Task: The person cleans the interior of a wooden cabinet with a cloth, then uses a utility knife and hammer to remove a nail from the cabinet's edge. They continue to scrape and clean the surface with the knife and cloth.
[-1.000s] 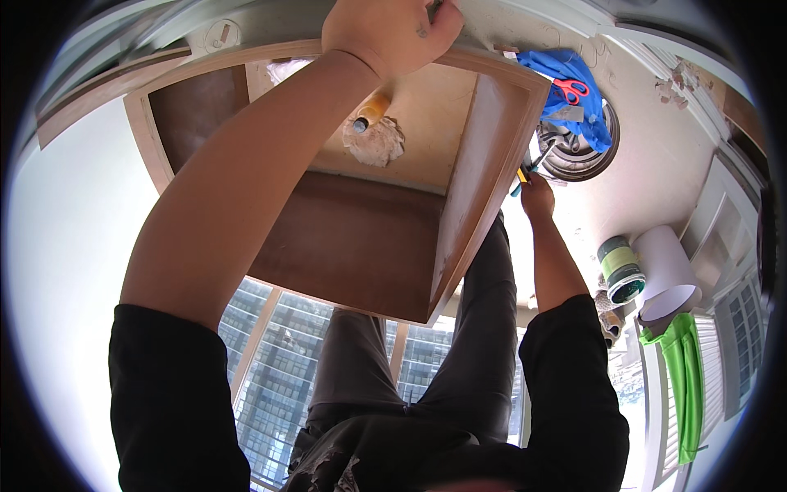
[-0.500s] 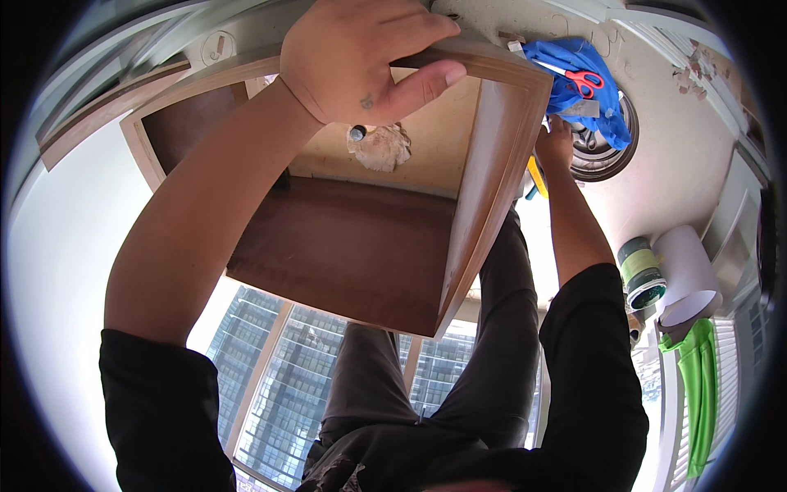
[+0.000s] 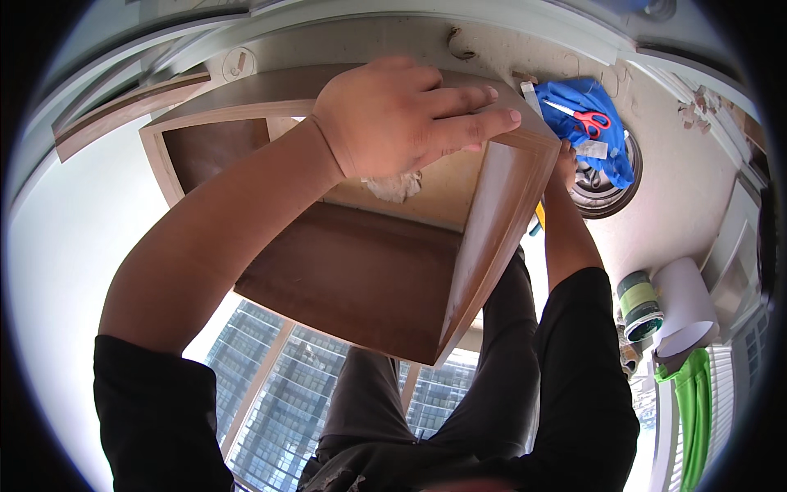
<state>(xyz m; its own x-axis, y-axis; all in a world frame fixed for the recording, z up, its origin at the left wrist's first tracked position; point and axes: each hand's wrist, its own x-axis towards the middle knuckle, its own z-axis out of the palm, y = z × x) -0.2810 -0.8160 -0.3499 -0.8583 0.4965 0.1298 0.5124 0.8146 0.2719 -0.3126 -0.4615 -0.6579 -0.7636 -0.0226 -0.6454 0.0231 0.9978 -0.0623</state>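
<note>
A brown wooden cabinet box (image 3: 361, 275), open on the side toward me, stands tilted in front of my legs. My left hand (image 3: 389, 119) is over its far edge near the right corner, fingers stretched out to the right. Whether the palm presses on the wood cannot be made out. Beside the cabinet's right outer side is my right hand (image 3: 564, 170), its fingers mostly hidden behind the corner. Inside, a ragged pale patch (image 3: 395, 187) shows on the light back panel, partly covered by my left hand.
Right of the cabinet, red-handled scissors (image 3: 592, 123) lie on blue cloth or plastic (image 3: 611, 152) over a round dark rimmed thing (image 3: 627, 193). Farther right are a paint can (image 3: 639, 303), a white roll (image 3: 684, 299) and green cloth (image 3: 695, 410). A wooden strip (image 3: 131, 115) lies at left.
The view has shifted, so cabinet and floor things sit lower. My left hand has moved right along the cabinet edge, its fingers closer together. My right hand stays beside the cabinet's right side.
</note>
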